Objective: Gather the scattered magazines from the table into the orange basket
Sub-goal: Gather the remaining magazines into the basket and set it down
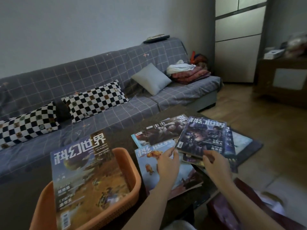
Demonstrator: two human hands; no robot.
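An orange basket point(131, 168) stands at the lower left with one magazine point(86, 176) leaning upright in it, its top sticking out past the rim. Several more magazines lie scattered on the dark table point(123, 136). A purple-covered magazine point(204, 135) is lifted and tilted above the pile. My left hand point(167, 163) pinches its near left corner and my right hand point(216, 165) grips its near edge. Under my left hand lies a light blue magazine point(186, 173). A dark brown-covered magazine point(164, 130) lies further back.
A grey checked sofa point(99, 90) with two black-and-white cushions point(94, 100), a grey cushion point(152, 78) and folded blankets point(189, 72) runs behind the table. A wooden cabinet point(282, 80) stands at the right. Tiled floor point(265, 123) lies to the right.
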